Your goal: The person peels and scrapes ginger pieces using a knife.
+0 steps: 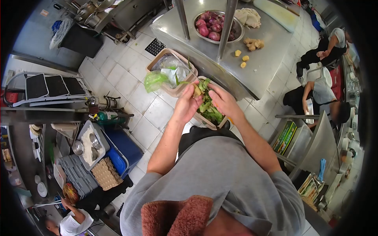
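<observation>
My left hand is closed around a small yellowish piece of ginger, pinched near the fingertips. Close beside it, my right hand has its fingers curled inward. A bit of orange shows at its palm, but what it holds is too hidden to name. Both hands are over a bin of green leafy scraps. On the steel table ahead lie an unpeeled ginger root and several pale yellow peeled pieces.
A steel bowl of red onions and a crumpled cloth sit on the table, near a cutting board. Left of the scraps is a bin with plastic bags. Co-workers are at right; another person is at lower left.
</observation>
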Action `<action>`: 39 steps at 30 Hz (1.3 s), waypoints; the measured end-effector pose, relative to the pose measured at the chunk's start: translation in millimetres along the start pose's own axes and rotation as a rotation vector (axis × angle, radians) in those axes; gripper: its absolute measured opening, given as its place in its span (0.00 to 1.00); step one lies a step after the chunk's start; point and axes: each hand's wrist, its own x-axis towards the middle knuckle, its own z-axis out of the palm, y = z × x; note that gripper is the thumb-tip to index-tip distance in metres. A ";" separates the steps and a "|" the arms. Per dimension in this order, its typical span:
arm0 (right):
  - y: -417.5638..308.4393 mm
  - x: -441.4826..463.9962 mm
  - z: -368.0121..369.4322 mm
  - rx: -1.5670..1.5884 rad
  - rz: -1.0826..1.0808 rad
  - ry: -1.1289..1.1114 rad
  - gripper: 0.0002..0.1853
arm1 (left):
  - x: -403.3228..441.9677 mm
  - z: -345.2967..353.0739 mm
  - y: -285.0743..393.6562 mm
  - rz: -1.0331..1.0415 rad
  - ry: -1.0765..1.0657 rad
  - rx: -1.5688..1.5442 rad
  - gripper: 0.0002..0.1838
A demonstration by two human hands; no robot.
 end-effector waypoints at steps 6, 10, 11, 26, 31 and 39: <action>-3.3 -8.5 1.1 0.051 -0.077 0.066 0.26 | -20.9 16.2 3.3 0.282 0.041 0.505 0.25; -18.2 -19.3 1.2 0.038 -0.274 0.049 0.24 | -25.7 22.7 2.5 0.423 0.003 0.690 0.25; -23.7 -22.5 0.7 0.009 -0.323 0.020 0.24 | -26.7 24.6 2.2 0.454 -0.013 0.686 0.24; -37.1 -37.5 -5.4 -0.215 -0.578 -0.040 0.31 | -46.5 49.3 17.7 0.777 0.084 1.463 0.23; -45.2 -41.0 -8.8 -0.231 -0.513 -0.067 0.31 | -49.8 48.6 23.9 0.716 0.109 1.483 0.21; -48.1 -36.2 -4.9 -0.220 -0.491 0.035 0.25 | -55.4 51.7 8.7 0.692 -0.106 1.690 0.19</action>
